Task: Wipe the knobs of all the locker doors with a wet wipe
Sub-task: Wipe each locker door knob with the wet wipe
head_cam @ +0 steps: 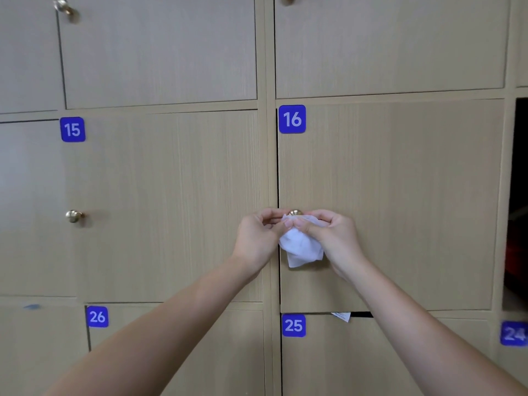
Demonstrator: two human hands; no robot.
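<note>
The wipe (300, 247) is pinched by both hands, left (258, 238) and right (333, 238), at knob 16 (295, 212), probably being wiped; knob 15 (73, 216) likely needs reaching next.

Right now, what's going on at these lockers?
A person is at locker 16, both hands on a white wet wipe held up against that door's brass knob. The left hand and right hand each pinch the wipe's top edge just below the knob, and the rest hangs down. The knob on locker 15 is bare. A locker at the far right stands open.
</note>
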